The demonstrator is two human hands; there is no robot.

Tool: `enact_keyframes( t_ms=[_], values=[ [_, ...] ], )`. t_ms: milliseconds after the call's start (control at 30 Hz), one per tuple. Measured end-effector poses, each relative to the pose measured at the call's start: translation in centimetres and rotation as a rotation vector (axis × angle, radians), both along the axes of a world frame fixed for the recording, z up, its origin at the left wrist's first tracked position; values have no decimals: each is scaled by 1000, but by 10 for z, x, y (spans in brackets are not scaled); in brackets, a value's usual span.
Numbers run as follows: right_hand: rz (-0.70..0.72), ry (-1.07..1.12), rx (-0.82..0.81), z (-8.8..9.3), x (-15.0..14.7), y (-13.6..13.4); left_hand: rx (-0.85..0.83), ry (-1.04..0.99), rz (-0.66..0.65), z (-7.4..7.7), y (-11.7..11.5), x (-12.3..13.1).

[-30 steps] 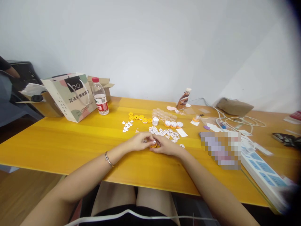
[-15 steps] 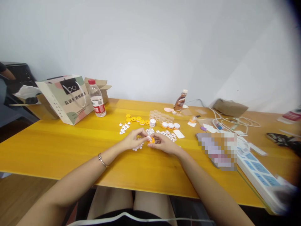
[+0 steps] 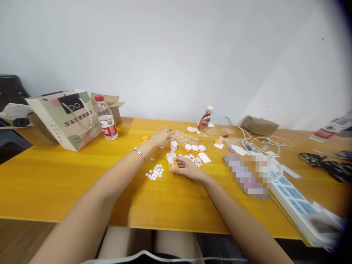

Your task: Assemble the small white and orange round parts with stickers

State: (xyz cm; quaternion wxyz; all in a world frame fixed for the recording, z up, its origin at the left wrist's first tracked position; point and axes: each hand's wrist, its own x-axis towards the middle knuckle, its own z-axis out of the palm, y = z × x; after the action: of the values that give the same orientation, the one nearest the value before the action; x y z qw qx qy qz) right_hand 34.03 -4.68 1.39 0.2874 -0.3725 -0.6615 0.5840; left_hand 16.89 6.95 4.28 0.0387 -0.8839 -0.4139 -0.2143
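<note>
My right hand (image 3: 189, 168) pinches a small orange and white round plastic piece (image 3: 172, 164) just above the table. My left hand (image 3: 161, 138) is stretched forward, fingers extended at the left end of a clear tray with round hollows (image 3: 187, 138); nothing shows in it. Yellow ring-shaped discs (image 3: 145, 138) lie partly hidden behind that hand. A stack of white round pieces (image 3: 173, 146) stands close to it. White flower-like cut-outs (image 3: 195, 160) are spread beyond my right hand, and several small white discs (image 3: 154, 172) lie to its left.
On the left are a paper bag (image 3: 74, 124), a water bottle (image 3: 106, 123) and cardboard boxes. A brown drink bottle (image 3: 205, 119) stands at the back. Orange-white round pieces (image 3: 194, 149) sit in a row near a white card (image 3: 204, 157). Cables and a power strip (image 3: 297, 203) occupy the right.
My left hand has left the piece and moved forward to the tray. My right hand still holds the piece. The view has shifted slightly to the right.
</note>
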Motion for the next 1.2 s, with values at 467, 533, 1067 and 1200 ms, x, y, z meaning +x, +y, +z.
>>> enact_keyframes(
  t_ms=[467, 533, 1067, 1200],
  values=[
    [-38, 3, 20, -1, -1, 0, 33, 79, 31, -5, 5, 14],
    [-30, 2, 16, -1, 0, 1, 6, 74, 13, -5, 6, 16],
    [14, -5, 29, 0, -2, 0, -54, -154, 61, -12, 12, 5],
    [8, -2, 25, 0, -2, -1, -50, -428, 53, -5, 6, -12]
  ],
)
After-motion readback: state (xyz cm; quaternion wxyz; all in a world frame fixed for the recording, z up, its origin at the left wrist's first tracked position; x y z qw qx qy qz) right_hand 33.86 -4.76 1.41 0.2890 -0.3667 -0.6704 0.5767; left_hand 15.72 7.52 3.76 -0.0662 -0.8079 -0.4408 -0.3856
